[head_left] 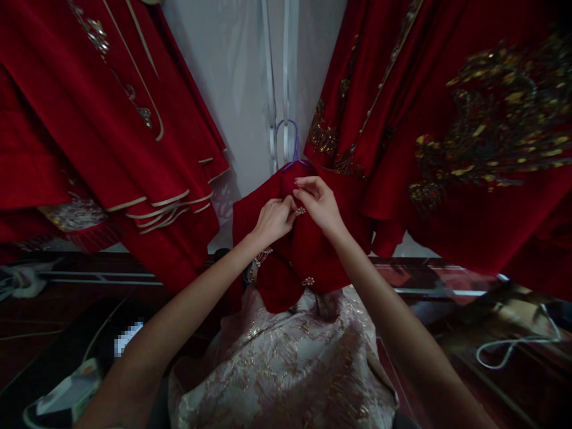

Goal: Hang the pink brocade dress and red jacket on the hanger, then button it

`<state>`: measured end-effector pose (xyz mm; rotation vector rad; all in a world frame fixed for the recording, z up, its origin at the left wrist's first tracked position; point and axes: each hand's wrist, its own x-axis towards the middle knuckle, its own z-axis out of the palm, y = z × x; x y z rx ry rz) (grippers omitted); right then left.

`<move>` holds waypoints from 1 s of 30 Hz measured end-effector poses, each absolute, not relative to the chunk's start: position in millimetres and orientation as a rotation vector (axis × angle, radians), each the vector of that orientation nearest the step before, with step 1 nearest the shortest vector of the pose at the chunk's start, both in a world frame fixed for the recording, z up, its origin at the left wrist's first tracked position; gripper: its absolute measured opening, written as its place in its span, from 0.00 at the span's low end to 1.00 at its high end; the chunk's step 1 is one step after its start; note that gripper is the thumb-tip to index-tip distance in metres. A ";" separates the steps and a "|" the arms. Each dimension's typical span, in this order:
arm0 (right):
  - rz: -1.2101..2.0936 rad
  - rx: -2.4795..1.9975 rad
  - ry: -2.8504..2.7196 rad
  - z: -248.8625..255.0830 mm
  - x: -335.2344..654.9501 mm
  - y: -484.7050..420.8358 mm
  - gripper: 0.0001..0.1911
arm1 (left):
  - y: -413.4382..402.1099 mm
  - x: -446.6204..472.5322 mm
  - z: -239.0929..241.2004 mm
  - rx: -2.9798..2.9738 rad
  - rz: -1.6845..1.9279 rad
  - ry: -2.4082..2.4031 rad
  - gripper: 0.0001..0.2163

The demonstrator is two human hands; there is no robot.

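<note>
A red jacket point(330, 250) hangs in front of me on a thin blue-purple hanger point(295, 140). Beaded flower-shaped buttons run down its front, one of them a lower button point(308, 281). My left hand point(276, 219) is closed on the jacket's front near the collar, beside an upper flower button point(301, 210). Just to the right, my right hand point(320, 204) is at the neck opening, its fingers stretched and the thumb slightly apart from them. Nothing shows between its fingertips. Below the jacket spreads a pale, shiny brocade skirt point(286, 363).
Red garments with pale trim point(134, 137) hang at the left. A red garment with gold sequin embroidery point(491, 119) hangs at the right. Grey straps point(286, 65) run down the pale wall behind. A white cable point(504, 345) lies low on the right.
</note>
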<state>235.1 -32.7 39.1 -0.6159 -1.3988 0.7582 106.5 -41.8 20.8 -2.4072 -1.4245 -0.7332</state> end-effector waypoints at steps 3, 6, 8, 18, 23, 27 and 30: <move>0.850 -0.619 -1.366 49.0 232.8 -30.6 0.10 | -40.7 107.4 21.7 -2.422 -0.756 -1.436 0.07; 1.020 -0.613 -1.284 56.2 230.6 -34.7 0.13 | -37.4 108.5 17.6 -2.428 -0.783 -1.351 0.07; 1.188 -0.594 -1.212 62.1 228.8 -37.9 0.14 | -34.8 110.3 13.2 -2.416 -0.815 -1.265 0.07; 1.281 -0.753 -1.191 70.9 233.9 -27.9 0.12 | -38.4 110.7 15.8 -2.481 -0.748 -1.223 0.09; 1.182 -0.683 -1.370 66.3 242.0 -28.5 0.12 | -40.6 108.9 19.5 -2.484 -0.725 -1.156 0.06; 1.139 -0.660 -1.372 68.5 242.6 -34.2 0.13 | -42.9 110.8 20.4 -2.444 -0.675 -1.099 0.11; 1.124 -0.685 -1.392 65.7 238.4 -29.1 0.12 | -46.4 113.0 21.2 -2.439 -0.571 -1.140 0.13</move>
